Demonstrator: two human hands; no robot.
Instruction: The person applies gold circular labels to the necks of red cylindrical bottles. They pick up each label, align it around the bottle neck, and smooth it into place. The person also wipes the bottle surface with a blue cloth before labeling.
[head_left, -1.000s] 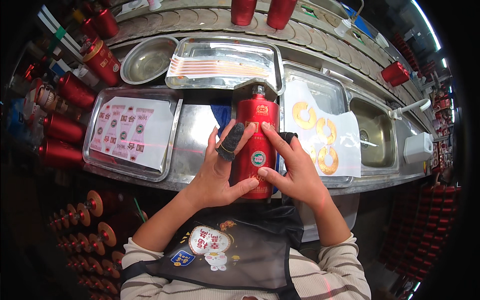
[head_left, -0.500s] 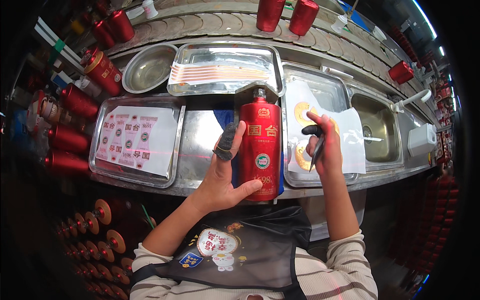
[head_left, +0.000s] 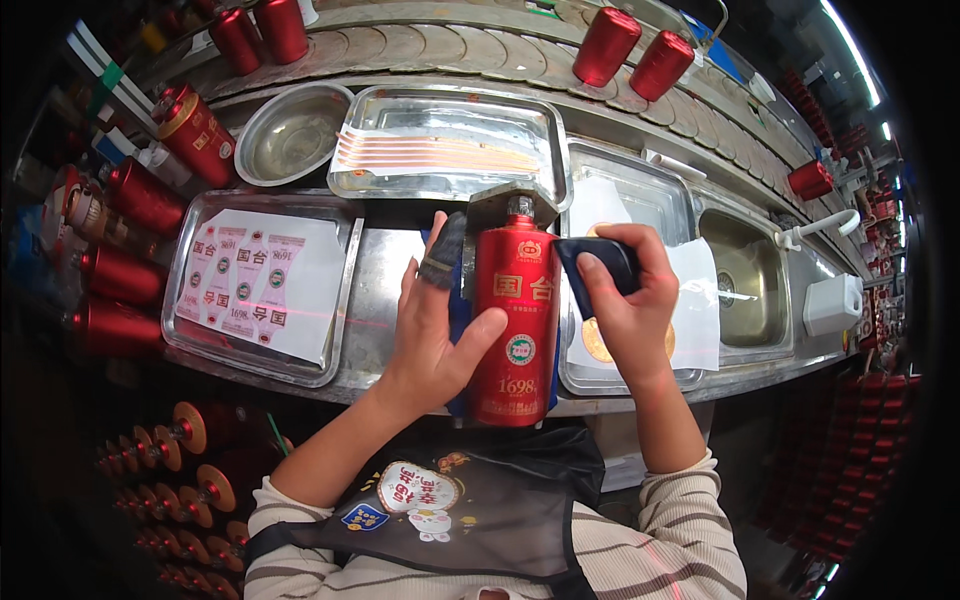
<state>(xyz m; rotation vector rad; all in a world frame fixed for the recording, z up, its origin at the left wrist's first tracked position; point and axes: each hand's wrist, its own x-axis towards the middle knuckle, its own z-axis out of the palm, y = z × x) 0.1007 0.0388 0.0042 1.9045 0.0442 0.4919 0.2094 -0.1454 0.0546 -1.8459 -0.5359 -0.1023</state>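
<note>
"Two hands at the bottle; how do they stand?"

"The left hand point(head_left: 435, 345) is loose, its fingers apart along the bottle's left side and its thumb over the front. The right hand point(head_left: 645, 300) is clamped on a dark flat pad point(head_left: 607, 268)."

"And the red bottle point(head_left: 518, 322) itself?"

"Between them, printed face up at the near edge of the worktop point(head_left: 385, 290), neck pointing away."

"Which step would you call it?"

"My judgement: rubbing or pressing along the printed side. The pad's edge is at the bottle's right side, though I can't tell whether it touches. That calls for a steady left hand and an even, light push from the right, or the print could scuff."

"What surrounds it?"

"To the left, a metal tray point(head_left: 250, 366) with a printed sheet point(head_left: 318, 262). To the right, another tray point(head_left: 655, 185) with white paper point(head_left: 700, 300) and gold rings, then a sink point(head_left: 745, 330). Further back, a metal bowl point(head_left: 290, 135) sits beside a third tray point(head_left: 460, 110) holding thin strips point(head_left: 430, 153)."

"Beyond that?"

"A conveyor point(head_left: 420, 50) of overlapping plates runs across, carrying more bottles point(head_left: 606, 48). Farthest off, a bright ceiling light point(head_left: 850, 50) shows in a dark, crowded room."
</note>
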